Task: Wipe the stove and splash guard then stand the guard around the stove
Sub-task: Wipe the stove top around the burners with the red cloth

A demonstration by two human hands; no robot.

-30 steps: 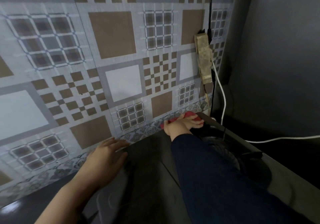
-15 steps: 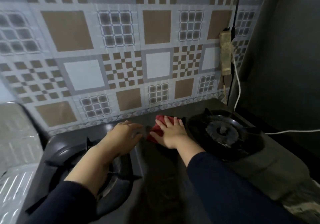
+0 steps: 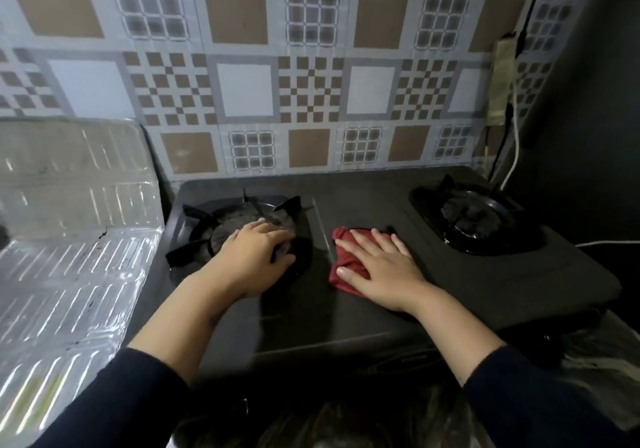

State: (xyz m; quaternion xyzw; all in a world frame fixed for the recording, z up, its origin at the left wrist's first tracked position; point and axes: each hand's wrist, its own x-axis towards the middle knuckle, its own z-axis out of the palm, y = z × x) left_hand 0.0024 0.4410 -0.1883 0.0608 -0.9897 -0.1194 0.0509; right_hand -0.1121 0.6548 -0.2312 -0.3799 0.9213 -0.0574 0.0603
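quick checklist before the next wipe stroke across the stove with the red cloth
1. Red cloth flat under the right hand: ok.
2. Left hand steadying the stove, resting on the left burner: ok.
3. Burners off, no flame at the left or the right burner: ok.
4. White cable out of the cloth's path: ok, it hangs at the far right.
5. Stove top already clean: cannot tell, surface too dark.
6. Splash guard standing around the stove: not ok, it lies at the left.
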